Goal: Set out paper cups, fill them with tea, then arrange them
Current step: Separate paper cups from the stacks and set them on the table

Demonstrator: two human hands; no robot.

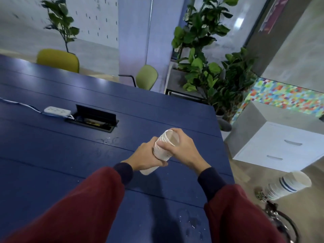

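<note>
Both of my hands hold a short stack of white paper cups point(163, 151) above the blue table point(70, 155), tilted with the open mouth facing up and away. My left hand point(147, 159) wraps the lower part of the stack. My right hand point(184, 148) grips the top cup near its rim. A second, taller stack of paper cups point(287, 185), some with blue bands, lies tilted off the table's right edge, low at the right. No tea or teapot is visible.
A white power strip point(57, 111) with its cable and an open black cable box point(95, 118) sit on the table at the left. Green chairs point(146, 77) stand beyond the far edge. Potted plants point(210, 67) and a white drawer cabinet point(277, 146) stand to the right.
</note>
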